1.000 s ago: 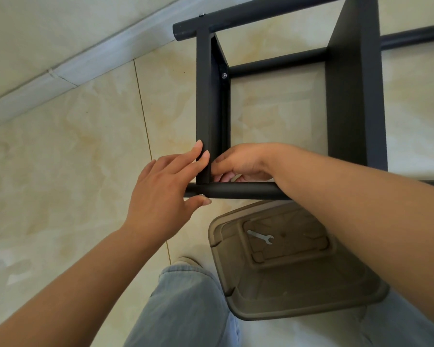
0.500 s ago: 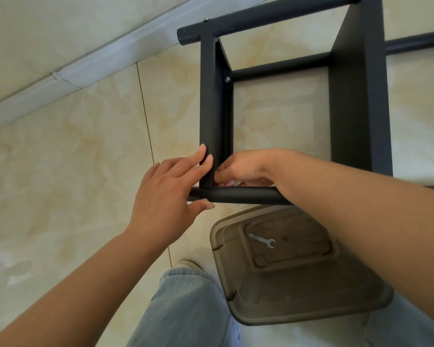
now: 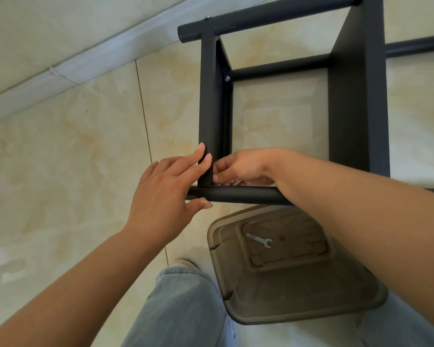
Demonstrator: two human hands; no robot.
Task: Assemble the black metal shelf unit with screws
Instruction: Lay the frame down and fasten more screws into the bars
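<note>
The black metal shelf unit [image 3: 358, 96] fills the upper right of the frame, standing on the tiled floor [image 3: 73, 146]. Its round tubes run roughly left to right across the picture, tilting up toward the right, and its flat panels run top to bottom between them. The near tube [image 3: 246, 194] crosses the middle of the frame; the left panel [image 3: 208, 96] meets it at a corner just left of centre. A screw [image 3: 227, 78] shows on the inner side of that panel, near the upper tube.

The left hand [image 3: 166, 194] lies at that corner, fingers [image 3: 201, 156] straight and resting on the outer face of the panel, thumb under the near tube beside a small metal part there. The right hand [image 3: 243, 167] reaches inside the corner with its fingers curled; what they pinch is hidden.

Below the tube, at lower centre, a translucent brown bin lid [image 3: 298, 291] lies on the floor with a small wrench [image 3: 259, 240] on it. A jeans leg [image 3: 186, 311] is at bottom centre.
</note>
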